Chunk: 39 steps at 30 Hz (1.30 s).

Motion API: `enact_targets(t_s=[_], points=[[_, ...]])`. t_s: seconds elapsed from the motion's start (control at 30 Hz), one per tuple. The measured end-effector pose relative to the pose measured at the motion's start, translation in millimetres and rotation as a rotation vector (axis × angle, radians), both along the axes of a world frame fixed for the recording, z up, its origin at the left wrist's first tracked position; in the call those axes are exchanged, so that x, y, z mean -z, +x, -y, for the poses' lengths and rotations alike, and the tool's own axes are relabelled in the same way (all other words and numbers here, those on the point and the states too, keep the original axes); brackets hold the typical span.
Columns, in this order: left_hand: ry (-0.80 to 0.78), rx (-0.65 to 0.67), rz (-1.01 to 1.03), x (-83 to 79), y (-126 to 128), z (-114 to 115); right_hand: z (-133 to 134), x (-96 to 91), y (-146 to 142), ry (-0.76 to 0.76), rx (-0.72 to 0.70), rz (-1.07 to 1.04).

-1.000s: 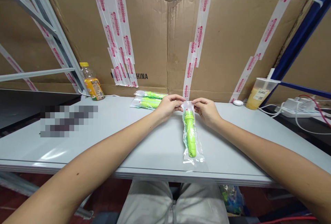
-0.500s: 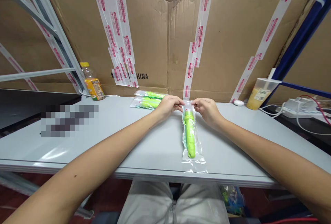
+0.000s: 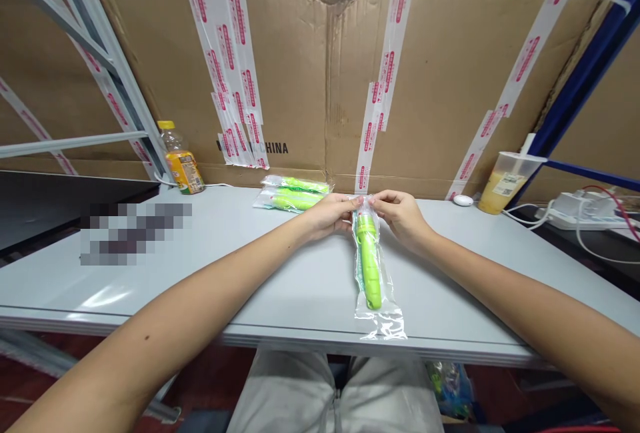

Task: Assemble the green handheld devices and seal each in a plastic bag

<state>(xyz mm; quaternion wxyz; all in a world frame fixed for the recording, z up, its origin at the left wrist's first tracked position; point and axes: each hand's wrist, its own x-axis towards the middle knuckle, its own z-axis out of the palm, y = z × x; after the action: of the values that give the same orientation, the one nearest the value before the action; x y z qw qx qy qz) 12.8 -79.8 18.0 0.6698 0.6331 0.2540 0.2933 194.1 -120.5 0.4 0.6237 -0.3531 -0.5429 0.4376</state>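
A green plastic item lies lengthwise inside a clear bag [image 3: 370,266] on the grey table [image 3: 200,273]. My left hand [image 3: 330,214] pinches the bag's far end from the left. From the right, my right hand [image 3: 400,214] pinches that same end. The fingers of both hands are closed on the bag's top edge. Just behind my left hand lie two more bagged green items [image 3: 293,194], side by side.
A yellow-capped drink bottle [image 3: 180,159] stands at the back left. A plastic cup with a yellow drink [image 3: 505,183] and a small white puck [image 3: 463,200] sit at the back right, beside a power strip with cables [image 3: 580,209]. Taped cardboard [image 3: 325,79] walls the back.
Both hands stay pinched on the bag's far end. The bag's near end has swung slightly to the right and the left hand has slid a little closer to the bag.
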Motion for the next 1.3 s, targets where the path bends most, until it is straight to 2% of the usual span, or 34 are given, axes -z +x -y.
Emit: enact_targets(t_s=[0.2, 0.33, 0.43, 0.8, 1.03, 1.3], points=[[-0.006, 0.021, 0.076, 1.3, -0.8, -3.5, 3.9, -6.1, -0.7, -0.155, -0.1, -0.116], [0.002, 0.03, 0.103, 1.4, -1.1, -3.1, 5.8, -6.6, 0.9, -0.229, -0.23, -0.031], [-0.002, 0.022, 0.098, 0.8, -1.7, -2.6, 5.8, -5.2, 2.9, -0.223, -0.279, 0.026], [-0.006, 0.034, 0.069, -4.3, -4.3, -0.1, 7.2, -4.8, 1.8, -0.13, -0.28, -0.002], [-0.006, 0.024, 0.105, -4.7, -4.5, -0.1, 8.5, -7.2, 1.7, -0.184, -0.292, 0.001], [-0.01, 0.043, 0.112, -3.5, -3.9, 0.0, 3.9, -1.2, 1.5, -0.192, -0.409, -0.046]])
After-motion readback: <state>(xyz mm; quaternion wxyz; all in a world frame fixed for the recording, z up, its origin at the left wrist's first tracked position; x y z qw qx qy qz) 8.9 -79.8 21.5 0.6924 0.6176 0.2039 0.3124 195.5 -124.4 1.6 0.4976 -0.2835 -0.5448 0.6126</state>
